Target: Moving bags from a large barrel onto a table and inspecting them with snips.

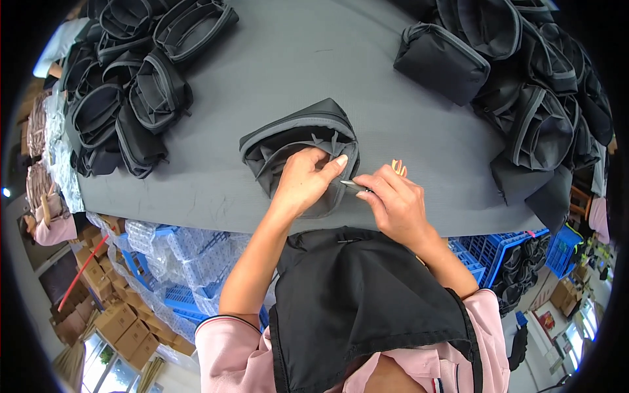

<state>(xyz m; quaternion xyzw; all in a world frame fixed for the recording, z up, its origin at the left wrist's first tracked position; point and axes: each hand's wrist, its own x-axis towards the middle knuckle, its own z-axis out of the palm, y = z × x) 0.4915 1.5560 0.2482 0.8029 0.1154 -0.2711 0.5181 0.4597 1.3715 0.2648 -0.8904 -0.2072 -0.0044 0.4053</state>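
Note:
A black zippered pouch (295, 128) lies opened on the grey table in front of me, its grey-lined mouth toward me. My left hand (306, 175) reaches into the mouth and pinches the rim near its right end, thumb on top and other fingers partly hidden inside. Close by on the right, my right hand (396, 200) is closed round small scissors (352, 185). Their metal tips point left at the pouch's edge, and a red and yellow handle part shows above my fingers.
Heaps of similar black pouches (98, 114) lie at the far left and far right (540, 124) of the grey table (288, 59). Blue crates (488, 255) and bubble wrap (196, 259) stand below its near edge. Cardboard boxes (124, 327) and other people are at the left.

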